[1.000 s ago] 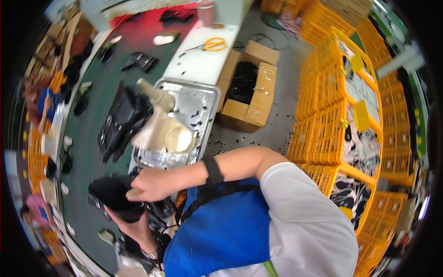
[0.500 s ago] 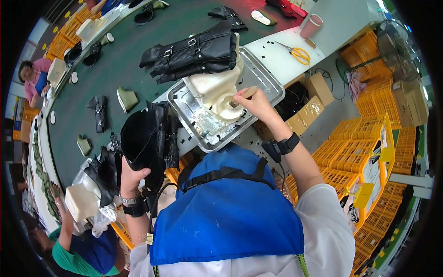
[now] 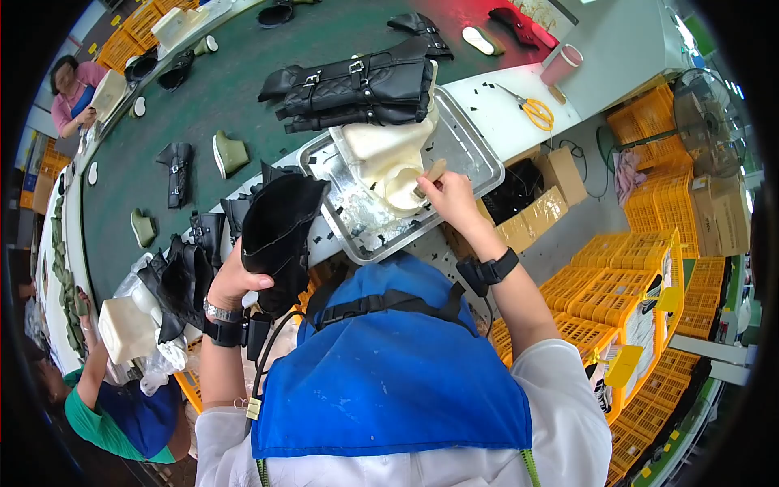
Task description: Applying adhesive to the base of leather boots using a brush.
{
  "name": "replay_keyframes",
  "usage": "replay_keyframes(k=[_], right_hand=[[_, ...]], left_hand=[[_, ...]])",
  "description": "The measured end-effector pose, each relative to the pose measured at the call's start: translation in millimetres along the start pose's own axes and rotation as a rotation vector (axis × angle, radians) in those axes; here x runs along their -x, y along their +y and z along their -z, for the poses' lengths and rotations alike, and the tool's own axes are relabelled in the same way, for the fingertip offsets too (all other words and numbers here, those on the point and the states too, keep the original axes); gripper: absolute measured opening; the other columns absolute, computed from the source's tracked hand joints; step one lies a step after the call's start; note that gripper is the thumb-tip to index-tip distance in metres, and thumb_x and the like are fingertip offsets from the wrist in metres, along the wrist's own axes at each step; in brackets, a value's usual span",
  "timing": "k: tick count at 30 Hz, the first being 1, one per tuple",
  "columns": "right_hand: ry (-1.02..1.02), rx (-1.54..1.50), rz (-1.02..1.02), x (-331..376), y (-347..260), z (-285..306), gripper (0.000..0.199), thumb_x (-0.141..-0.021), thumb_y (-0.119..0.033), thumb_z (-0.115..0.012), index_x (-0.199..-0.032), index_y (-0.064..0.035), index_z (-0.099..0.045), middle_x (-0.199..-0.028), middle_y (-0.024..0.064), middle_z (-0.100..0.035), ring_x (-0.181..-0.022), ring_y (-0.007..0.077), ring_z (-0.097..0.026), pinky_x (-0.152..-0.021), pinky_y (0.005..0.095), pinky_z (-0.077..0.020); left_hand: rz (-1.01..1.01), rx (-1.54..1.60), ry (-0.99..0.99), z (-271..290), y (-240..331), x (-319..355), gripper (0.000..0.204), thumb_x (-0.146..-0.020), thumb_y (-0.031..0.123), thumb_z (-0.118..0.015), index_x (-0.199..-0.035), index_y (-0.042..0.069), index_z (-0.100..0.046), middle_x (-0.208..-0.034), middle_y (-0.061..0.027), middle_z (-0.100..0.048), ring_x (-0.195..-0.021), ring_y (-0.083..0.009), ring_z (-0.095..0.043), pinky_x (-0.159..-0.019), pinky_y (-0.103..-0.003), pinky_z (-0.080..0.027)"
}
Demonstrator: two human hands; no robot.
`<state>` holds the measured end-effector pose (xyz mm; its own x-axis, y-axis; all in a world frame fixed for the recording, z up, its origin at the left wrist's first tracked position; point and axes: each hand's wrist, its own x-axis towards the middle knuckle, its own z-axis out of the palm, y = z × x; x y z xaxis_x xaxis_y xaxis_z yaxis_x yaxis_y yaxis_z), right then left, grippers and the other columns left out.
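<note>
Our left hand [image 3: 235, 280] closes its fingers round the black boot upper [image 3: 280, 231], lifted for coating, while our right hand [image 3: 450, 199] pinches the brush [image 3: 430, 174] into the glue tub [image 3: 389, 162] just ahead.

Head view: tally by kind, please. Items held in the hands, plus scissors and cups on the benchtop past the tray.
Black boot upper, in left hand: 1
Brush, in right hand: 1
Yellow-handled scissors: 1
Pink cup: 1
Total: 4
</note>
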<state>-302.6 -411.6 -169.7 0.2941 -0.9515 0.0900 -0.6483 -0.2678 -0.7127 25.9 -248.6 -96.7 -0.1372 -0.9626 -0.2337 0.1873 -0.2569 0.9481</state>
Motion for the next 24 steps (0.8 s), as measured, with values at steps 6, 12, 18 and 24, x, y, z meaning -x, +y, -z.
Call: replay_keyframes(k=[6, 12, 18, 24], right_hand=[[-0.032, 0.023, -0.006, 3.9, -6.4, 20.1, 0.03, -0.078, -0.025, -0.063, -0.073, 0.0039, -0.063, -0.064, 0.0215, -0.059, -0.063, 0.0367, -0.06, -0.058, 0.0404, -0.0475], [-0.039, -0.683, -0.226, -6.9, -11.1, 39.6, 0.021, -0.085, -0.018, -0.061, -0.09, 0.0025, -0.062, -0.066, 0.0007, -0.057, -0.053, 0.006, -0.049, -0.05, 0.0204, -0.0406], [-0.128, -1.057, -0.087, -10.8, -79.7, 60.8, 0.019, -0.086, -0.018, -0.059, -0.089, 0.0003, -0.062, -0.072, -0.0003, -0.057, -0.065, 0.0053, -0.051, -0.059, 0.0204, -0.0418], [-0.201, -0.619, 0.409, -3.1, -115.5, 47.3, 0.011, -0.082, -0.01, -0.062, -0.087, -0.0012, -0.063, -0.077, 0.0018, -0.059, -0.069, 0.0099, -0.053, -0.064, 0.0239, -0.0425]], left_hand=[[0.143, 0.138, -0.218, -14.7, 7.6, -17.3, 0.09, -0.05, 0.033, -0.082, -0.123, -0.002, -0.043, -0.109, -0.0125, -0.057, -0.097, -0.021, -0.057, -0.087, -0.033, -0.045], [0.225, 0.217, -0.4, -28.5, -0.2, -32.7, 0.085, -0.053, 0.03, -0.08, -0.123, -0.002, -0.044, -0.107, -0.0143, -0.058, -0.098, -0.0227, -0.058, -0.088, -0.035, -0.046], [0.233, 0.199, -0.497, -37.0, -1.9, -39.6, 0.082, -0.057, 0.036, -0.08, -0.121, -0.005, -0.047, -0.111, -0.0149, -0.058, -0.102, -0.025, -0.056, -0.092, -0.037, -0.043], [0.193, 0.197, -0.519, -39.6, -2.9, -37.6, 0.084, -0.055, 0.035, -0.081, -0.121, -0.005, -0.047, -0.111, -0.0153, -0.057, -0.101, -0.0253, -0.056, -0.093, -0.038, -0.041]])
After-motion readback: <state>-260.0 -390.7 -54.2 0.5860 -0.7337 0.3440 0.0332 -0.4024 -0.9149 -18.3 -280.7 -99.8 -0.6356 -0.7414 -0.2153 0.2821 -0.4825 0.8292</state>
